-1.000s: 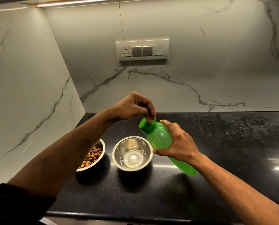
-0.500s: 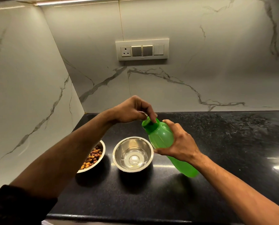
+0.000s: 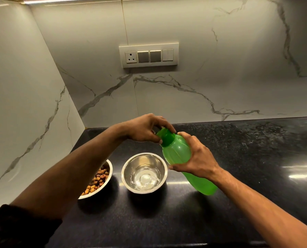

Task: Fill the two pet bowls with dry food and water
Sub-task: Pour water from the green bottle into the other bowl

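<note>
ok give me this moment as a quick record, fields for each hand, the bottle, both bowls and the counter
left hand: left hand grips the cap of the bottle, fingers curled over it
right hand: right hand holds the bottle body
bottle: green bottle, tilted, cap end up and toward the left, base near the counter
left bowl: steel bowl of dry food, partly hidden by the left forearm
right bowl: steel bowl with water, some clear water in the bottom
counter: black counter, both bowls stand on it
</note>
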